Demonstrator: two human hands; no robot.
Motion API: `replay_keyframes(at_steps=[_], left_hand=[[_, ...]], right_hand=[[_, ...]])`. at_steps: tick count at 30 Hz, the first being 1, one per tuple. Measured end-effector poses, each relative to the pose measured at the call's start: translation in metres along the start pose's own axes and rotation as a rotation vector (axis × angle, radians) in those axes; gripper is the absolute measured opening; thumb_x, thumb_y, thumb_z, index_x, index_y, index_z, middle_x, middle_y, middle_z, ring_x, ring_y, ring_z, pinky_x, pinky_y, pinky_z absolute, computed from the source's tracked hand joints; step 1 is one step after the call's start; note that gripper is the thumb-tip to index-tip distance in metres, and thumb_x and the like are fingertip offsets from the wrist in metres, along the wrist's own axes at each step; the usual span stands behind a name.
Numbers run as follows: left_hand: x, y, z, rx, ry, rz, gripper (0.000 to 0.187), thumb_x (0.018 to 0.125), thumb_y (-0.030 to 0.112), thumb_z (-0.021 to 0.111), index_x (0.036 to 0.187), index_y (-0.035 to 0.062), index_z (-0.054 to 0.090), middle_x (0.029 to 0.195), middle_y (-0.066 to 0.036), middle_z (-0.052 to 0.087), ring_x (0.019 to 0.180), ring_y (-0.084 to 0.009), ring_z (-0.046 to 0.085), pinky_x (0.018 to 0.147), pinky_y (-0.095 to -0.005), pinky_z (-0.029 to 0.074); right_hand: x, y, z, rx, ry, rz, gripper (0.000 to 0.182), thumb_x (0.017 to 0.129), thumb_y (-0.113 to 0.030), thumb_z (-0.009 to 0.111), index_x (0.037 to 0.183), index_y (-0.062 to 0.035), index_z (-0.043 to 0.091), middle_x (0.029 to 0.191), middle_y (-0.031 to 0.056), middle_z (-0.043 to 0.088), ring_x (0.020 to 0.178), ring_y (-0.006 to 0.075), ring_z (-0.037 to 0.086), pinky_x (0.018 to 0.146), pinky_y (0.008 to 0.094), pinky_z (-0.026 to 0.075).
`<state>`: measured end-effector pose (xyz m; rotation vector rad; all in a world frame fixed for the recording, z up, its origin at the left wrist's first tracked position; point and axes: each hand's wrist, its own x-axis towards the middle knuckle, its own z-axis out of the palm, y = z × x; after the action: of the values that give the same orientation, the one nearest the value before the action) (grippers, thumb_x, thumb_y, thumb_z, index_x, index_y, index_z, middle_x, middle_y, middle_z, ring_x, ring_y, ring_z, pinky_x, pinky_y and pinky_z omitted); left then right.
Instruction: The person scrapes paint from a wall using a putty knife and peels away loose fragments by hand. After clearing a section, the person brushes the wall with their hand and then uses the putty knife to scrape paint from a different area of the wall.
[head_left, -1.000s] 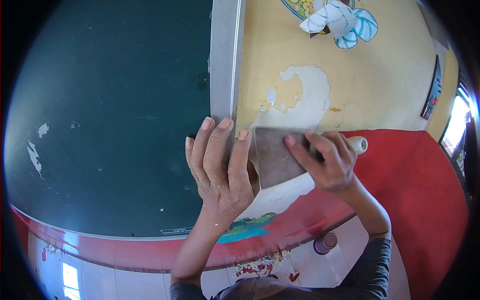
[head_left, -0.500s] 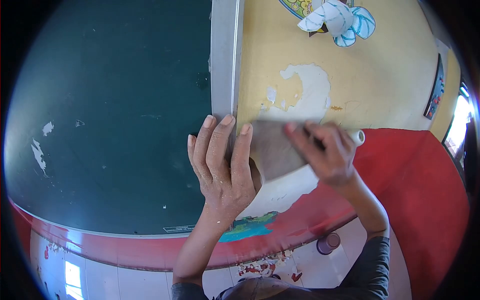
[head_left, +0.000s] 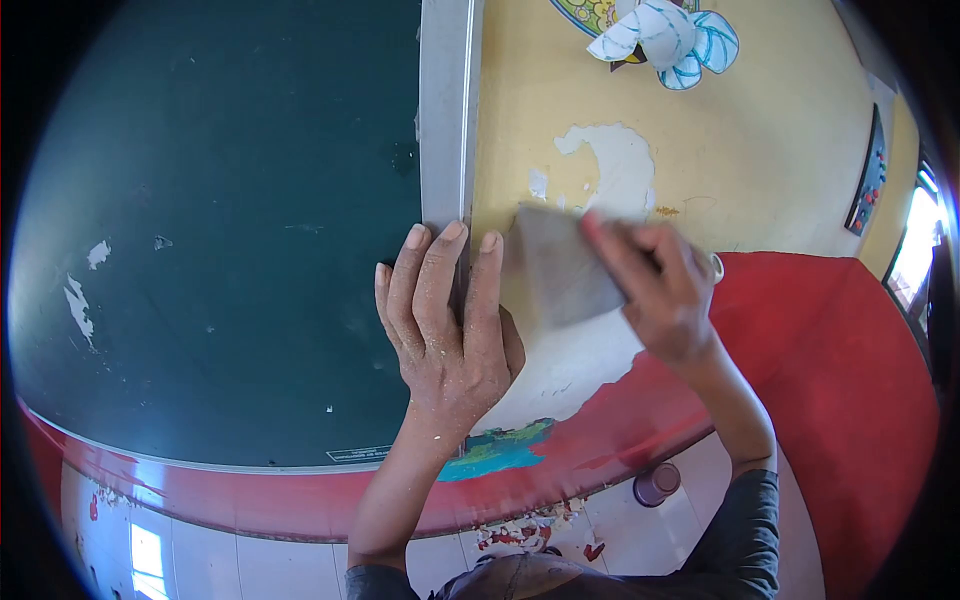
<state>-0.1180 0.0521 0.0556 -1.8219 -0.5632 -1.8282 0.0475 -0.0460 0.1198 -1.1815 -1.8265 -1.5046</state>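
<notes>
My right hand (head_left: 668,295) is closed around a wide scraper (head_left: 570,268), smeared by motion. Its broad grey blade points left and lies over the yellow wall (head_left: 520,110) and the edge of a white patch (head_left: 575,370) where paint is off. A pale round handle end shows beyond the fist. My left hand (head_left: 448,345), dusty with paint flecks, has its fingers stretched out and rests on the grey metal frame (head_left: 447,110) of a dark green board (head_left: 220,250). The thumb side sits just left of the blade, apart from it.
Red paint (head_left: 800,340) covers the lower wall, with a blue-green spot (head_left: 500,455) under the patch. Paint flakes (head_left: 525,530) litter the tiled floor near a dark cup-like container (head_left: 657,485). A paper decoration (head_left: 665,40) hangs above; a window (head_left: 915,250) is far right.
The scraper and my right hand have moved slightly up and right, and the blade has turned, showing more white wall below it. My left hand stays in place on the frame.
</notes>
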Motion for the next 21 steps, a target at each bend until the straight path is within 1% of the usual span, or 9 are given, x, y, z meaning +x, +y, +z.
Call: replay_keyframes(at_steps=[3,5,7,10,12,14,15,18,21], left_hand=[[0.0,0.0,0.0,0.009,-0.017,-0.014,0.051,0.074,-0.004,0.047,0.124,0.0007,0.05,0.128,-0.019,0.041,0.122,-0.039,0.04,0.103,-0.053,0.028],[-0.001,-0.001,0.001,-0.01,-0.018,-0.016,0.051,0.073,-0.001,0.049,0.124,0.0011,0.051,0.129,-0.019,0.04,0.123,-0.0392,0.038,0.103,-0.0534,0.027],[-0.001,-0.002,0.0,0.0,-0.036,-0.01,0.052,0.072,0.001,0.052,0.124,0.0019,0.051,0.13,-0.02,0.039,0.124,-0.0394,0.037,0.103,-0.0539,0.026],[0.0,0.003,-0.001,0.04,-0.054,-0.035,0.052,0.07,0.004,0.054,0.122,0.0047,0.055,0.129,-0.019,0.042,0.125,-0.0378,0.037,0.104,-0.0542,0.025],[0.004,0.008,-0.001,0.036,-0.027,-0.066,0.049,0.068,0.004,0.053,0.117,0.0075,0.062,0.126,-0.016,0.048,0.124,-0.034,0.041,0.105,-0.0536,0.024],[0.005,0.011,-0.004,0.093,-0.062,-0.025,0.053,0.069,0.005,0.057,0.122,0.0068,0.056,0.131,-0.018,0.04,0.125,-0.0378,0.037,0.105,-0.0549,0.023],[0.007,0.012,-0.005,0.12,-0.077,-0.003,0.056,0.069,0.006,0.058,0.125,0.0065,0.053,0.134,-0.019,0.037,0.126,-0.0396,0.034,0.105,-0.0556,0.022],[0.029,0.015,-0.011,0.105,-0.199,0.065,0.048,0.07,0.008,0.063,0.118,0.0075,0.059,0.136,-0.014,0.041,0.124,-0.0349,0.038,0.104,-0.0506,0.024],[0.049,0.001,-0.009,0.051,-0.062,0.166,0.037,0.072,0.012,0.068,0.109,0.0099,0.065,0.132,-0.006,0.049,0.119,-0.0299,0.042,0.1,-0.0441,0.028]], right_hand=[[-0.001,0.004,-0.003,0.129,0.036,0.256,0.045,0.064,-0.006,0.063,0.108,-0.0111,0.069,0.078,0.0016,0.047,0.063,0.0121,0.051,0.05,0.0254,0.044],[-0.004,-0.005,0.006,0.042,0.05,-0.02,0.048,0.063,-0.001,0.063,0.109,-0.0121,0.069,0.076,0.001,0.047,0.062,0.0129,0.051,0.05,0.0256,0.045],[-0.002,-0.004,0.001,0.004,0.019,0.093,0.047,0.066,0.004,0.06,0.11,-0.0107,0.068,0.077,0.0022,0.047,0.062,0.0145,0.052,0.051,0.0277,0.045],[0.001,0.007,-0.008,0.225,0.126,0.483,0.049,0.069,0.006,0.052,0.115,-0.0061,0.064,0.081,0.0077,0.048,0.06,0.0213,0.053,0.053,0.0316,0.045],[-0.006,0.001,-0.015,0.274,0.026,0.435,0.047,0.07,0.007,0.053,0.114,-0.0043,0.064,0.082,0.0089,0.049,0.06,0.0216,0.053,0.053,0.031,0.044],[-0.02,-0.01,-0.023,0.324,-0.05,0.441,0.04,0.072,0.007,0.055,0.11,-0.0005,0.064,0.082,0.0107,0.051,0.061,0.0218,0.055,0.053,0.03,0.043],[-0.03,-0.016,-0.025,0.367,-0.039,0.51,0.036,0.074,0.006,0.055,0.109,0.0004,0.064,0.08,0.0105,0.051,0.06,0.0212,0.054,0.052,0.0296,0.042],[-0.065,-0.03,-0.027,0.479,-0.045,0.721,0.026,0.079,0.004,0.056,0.104,0.0029,0.065,0.076,0.0103,0.051,0.059,0.0191,0.052,0.051,0.0284,0.039],[-0.103,-0.042,-0.033,0.545,-0.121,0.902,0.017,0.084,0.001,0.056,0.098,0.005,0.064,0.074,0.0102,0.051,0.058,0.0174,0.048,0.051,0.0276,0.037]])
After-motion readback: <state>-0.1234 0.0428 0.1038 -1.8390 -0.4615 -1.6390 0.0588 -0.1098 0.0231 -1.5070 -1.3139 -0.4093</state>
